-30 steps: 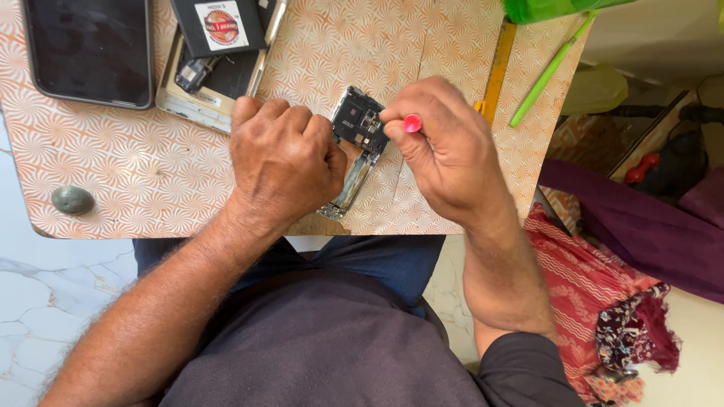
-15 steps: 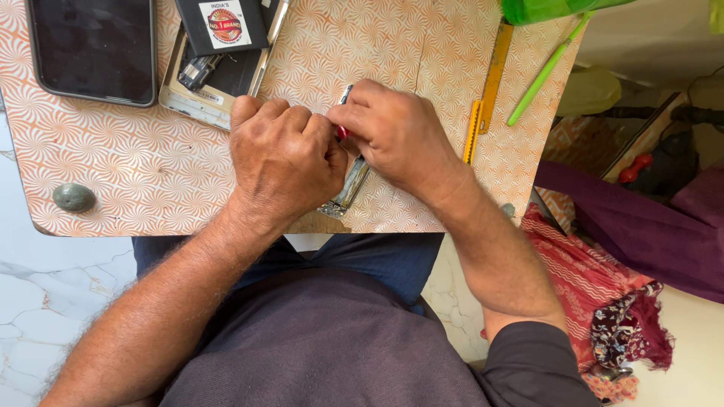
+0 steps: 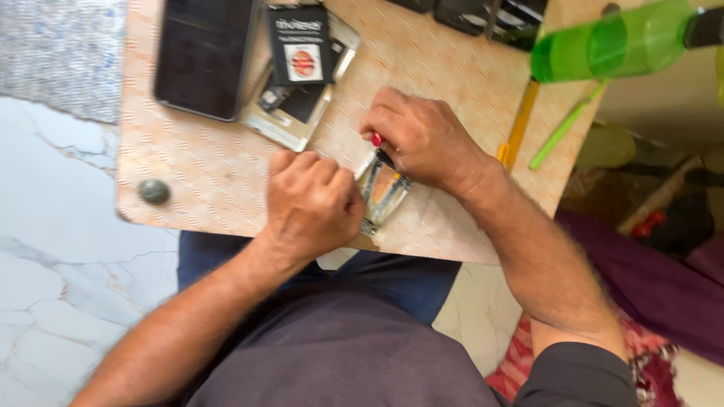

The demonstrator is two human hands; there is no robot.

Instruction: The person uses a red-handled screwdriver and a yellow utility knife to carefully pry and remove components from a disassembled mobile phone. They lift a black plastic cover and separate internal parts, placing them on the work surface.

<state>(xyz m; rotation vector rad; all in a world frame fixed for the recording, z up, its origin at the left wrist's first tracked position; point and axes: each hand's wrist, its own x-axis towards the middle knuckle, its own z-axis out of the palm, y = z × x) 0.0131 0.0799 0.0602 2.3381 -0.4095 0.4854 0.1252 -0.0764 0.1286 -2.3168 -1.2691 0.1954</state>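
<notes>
Left hand (image 3: 313,205) clamps opened phone body (image 3: 383,190) (near tabletop (image 3: 211,173) front edge); right hand (image 3: 418,136) pinches red-tipped small tool (image 3: 375,140).

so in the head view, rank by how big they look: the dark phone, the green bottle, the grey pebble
1. dark phone
2. green bottle, close to the phone in length but narrower, partly cut off by the frame, so unsure
3. grey pebble, clearly smallest

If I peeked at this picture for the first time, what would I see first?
Two bare hands meet in the middle of the patterned board table: the left hand steadies a small opened phone body, and the right hand pinches a thin red-tipped tool over it. A bright green plastic bottle lies top right.
</notes>
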